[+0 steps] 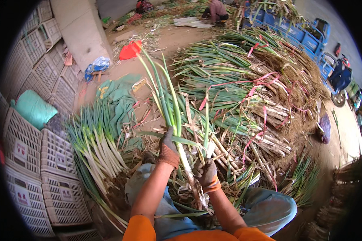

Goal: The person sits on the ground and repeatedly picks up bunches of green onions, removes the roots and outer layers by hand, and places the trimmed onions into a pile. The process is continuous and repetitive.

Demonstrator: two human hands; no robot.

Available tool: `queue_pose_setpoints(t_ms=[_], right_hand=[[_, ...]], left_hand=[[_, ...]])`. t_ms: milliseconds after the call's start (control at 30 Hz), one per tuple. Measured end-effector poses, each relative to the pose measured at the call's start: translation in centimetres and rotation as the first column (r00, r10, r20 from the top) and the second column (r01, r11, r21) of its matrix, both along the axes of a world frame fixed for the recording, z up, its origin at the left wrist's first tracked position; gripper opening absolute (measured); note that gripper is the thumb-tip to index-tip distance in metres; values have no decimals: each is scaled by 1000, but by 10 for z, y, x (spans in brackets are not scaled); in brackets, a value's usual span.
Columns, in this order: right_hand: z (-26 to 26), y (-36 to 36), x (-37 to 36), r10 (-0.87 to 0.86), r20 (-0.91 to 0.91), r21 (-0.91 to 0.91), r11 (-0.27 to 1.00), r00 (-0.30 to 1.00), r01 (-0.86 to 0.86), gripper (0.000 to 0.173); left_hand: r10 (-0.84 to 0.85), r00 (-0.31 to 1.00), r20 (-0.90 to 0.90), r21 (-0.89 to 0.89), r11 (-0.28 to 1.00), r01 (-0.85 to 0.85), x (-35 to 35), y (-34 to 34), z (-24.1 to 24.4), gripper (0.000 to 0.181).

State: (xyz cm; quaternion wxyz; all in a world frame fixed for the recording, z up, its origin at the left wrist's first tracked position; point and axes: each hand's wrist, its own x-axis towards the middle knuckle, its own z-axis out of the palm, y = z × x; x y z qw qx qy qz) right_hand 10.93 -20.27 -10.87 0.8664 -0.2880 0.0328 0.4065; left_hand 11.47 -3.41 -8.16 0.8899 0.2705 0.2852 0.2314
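My left hand [169, 146], in a dark work glove with a rust-coloured cuff, is closed round a long green onion [184, 158]. Its green leaves point away from me and its dirty root end hangs between my knees. My right hand [205, 171], gloved with an orange cuff, grips a peeled-back leaf or husk [206, 129] just right of the stalk; its exact attachment is hidden. Cleaned green onions [99, 144] lie fanned out at the left, beside my leg. A large heap of untrimmed green onions [229, 78] lies ahead to the right, with pink ties [253, 81].
Stacked plastic crates [58, 159] line the left side, with a turquoise sack [36, 110] on them. A green cloth [117, 96] lies ahead-left, near a concrete pillar [81, 30]. A blue cargo vehicle [304, 37] stands back right. A crouching person [217, 12] is far ahead.
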Motion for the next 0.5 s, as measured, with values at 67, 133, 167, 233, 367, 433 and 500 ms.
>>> queue_pose_setpoints(t_ms=[67, 133, 167, 233, 367, 433, 500], right_hand=[[-14, -11, -7, -4, -136, 21, 1000, 991, 7, 29], [-15, -20, -15, 5, -40, 32, 999, 999, -4, 27], [-16, -28, -28, 41, 100, 43, 998, 994, -46, 26], [-28, -74, -56, 130, 128, -412, 909, 983, -67, 22], [-112, -171, -89, 369, 594, -742, 594, 715, 311, 15], [-84, -189, -58, -109, 111, -768, 621, 988, 155, 15], [-90, -220, -33, 44, 165, -904, 406, 985, 133, 26]], left_hand=[[15, 998, 63, 8, 1000, -16, -6, 2, -25, 28], [44, 997, -58, 49, 998, -42, -8, 1, -24, 30], [103, 986, -129, 127, 988, -86, -9, 11, -37, 32], [0, 1000, -26, 131, 991, 4, -9, 12, 34, 32], [-67, 988, 142, 56, 997, 59, -17, 73, 43, 28], [-49, 988, 148, 115, 993, 32, -25, 70, 61, 27], [-67, 959, 275, 7, 998, 68, -39, 75, 75, 28]])
